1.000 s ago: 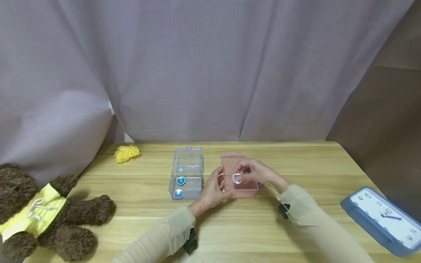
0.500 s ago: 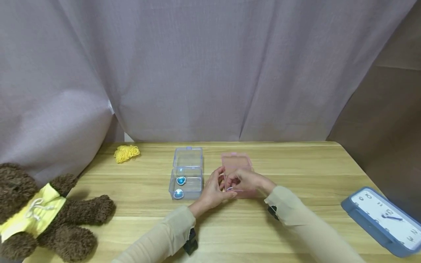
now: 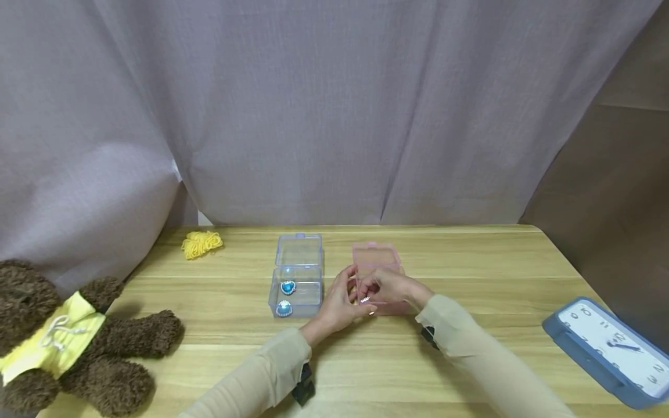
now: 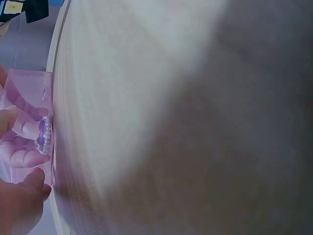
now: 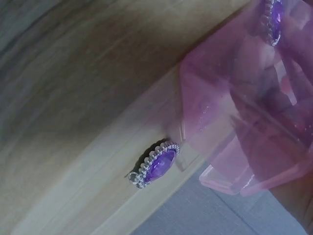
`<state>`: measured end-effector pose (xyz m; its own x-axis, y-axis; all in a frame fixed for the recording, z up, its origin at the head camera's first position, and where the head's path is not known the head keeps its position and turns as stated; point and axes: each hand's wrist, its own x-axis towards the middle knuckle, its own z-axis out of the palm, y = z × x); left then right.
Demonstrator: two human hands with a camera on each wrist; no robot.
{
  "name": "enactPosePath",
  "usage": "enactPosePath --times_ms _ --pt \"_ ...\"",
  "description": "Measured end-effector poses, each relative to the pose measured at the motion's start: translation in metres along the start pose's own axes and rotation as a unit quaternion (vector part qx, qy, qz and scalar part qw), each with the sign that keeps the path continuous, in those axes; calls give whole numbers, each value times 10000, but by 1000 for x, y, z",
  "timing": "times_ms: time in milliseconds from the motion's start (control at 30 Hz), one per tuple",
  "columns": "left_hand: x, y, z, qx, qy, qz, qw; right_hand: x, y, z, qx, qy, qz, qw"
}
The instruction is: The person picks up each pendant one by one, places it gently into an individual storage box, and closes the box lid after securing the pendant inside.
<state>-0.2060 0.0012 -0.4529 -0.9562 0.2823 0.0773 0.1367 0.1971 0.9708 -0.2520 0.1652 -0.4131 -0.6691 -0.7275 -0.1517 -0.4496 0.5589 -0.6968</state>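
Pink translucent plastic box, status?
Left hand holds pink box; right hand inside it, pinching silver-rimmed purple gem. Second purple gem outside on wooden table. No obstruction seen.

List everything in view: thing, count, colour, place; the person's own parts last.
Table: 1, light wood, foreground
Curtain: count unclear, grey, behind table
Pink box: 1, clear pink, mid-table
Blue box: 1, clear blue, left of pink box
Blue gems: 2, blue, in blue box
Purple gems: 2, purple, one in pink box, one on table
String: 1 bundle, yellow, back left
Bear: 1, brown, yellow top, left
Clock: 1, blue with white face, right
Sleeves: 2, beige, bottom
Wrist units: 2, black, by sleeves
Left hand: 1, gripping pink box
Right hand: 1, in pink box, holding purple gem
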Motion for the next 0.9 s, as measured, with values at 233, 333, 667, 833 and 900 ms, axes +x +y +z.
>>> enactPosePath --times_ms 233,333,667,833,900 --pt "0 1 1 0 -21 42 10000 -1 -2 1 86 123 -15 9999" --pt "0 1 1 36 -36 14 10000 -3 -3 1 10 123 -50 9999" --pt "0 2 0 -341 -93 -210 9992 -27 -4 -30 -36 1513 67 9885" --pt "1 2 1 -533 -114 -159 9984 -56 21 -45 438 2555 1002 9606" --pt "1 2 1 -546 -110 -178 9983 -65 33 -44 438 2568 1210 9579"
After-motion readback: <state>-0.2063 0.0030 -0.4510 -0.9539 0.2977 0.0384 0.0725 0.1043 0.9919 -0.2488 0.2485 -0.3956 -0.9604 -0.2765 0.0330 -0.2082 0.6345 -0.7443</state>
